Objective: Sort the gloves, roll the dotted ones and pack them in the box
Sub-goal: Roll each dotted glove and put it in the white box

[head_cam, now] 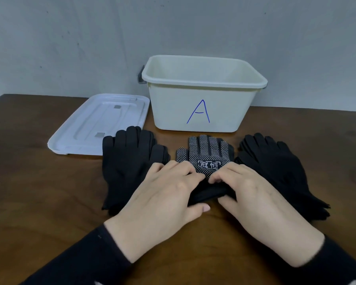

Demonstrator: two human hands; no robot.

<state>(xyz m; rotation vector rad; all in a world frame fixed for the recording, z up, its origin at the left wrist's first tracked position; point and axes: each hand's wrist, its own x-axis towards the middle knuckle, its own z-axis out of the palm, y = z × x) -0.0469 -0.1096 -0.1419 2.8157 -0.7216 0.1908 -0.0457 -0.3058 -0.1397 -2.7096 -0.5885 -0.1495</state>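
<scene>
Near the brown wooden table's point(39, 192) far edge, your cream plastic box point(199, 108) marked "A" shows nothing inside; your left hand point(160, 194) and right hand point(253, 194) pinch the black white-dotted glove point(206, 153).

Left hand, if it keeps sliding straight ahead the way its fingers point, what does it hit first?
Probably the dotted glove the left hand is already gripping, along its printed palm and fingers; beyond that stands the box marked A. Depth is hard to judge.
</scene>
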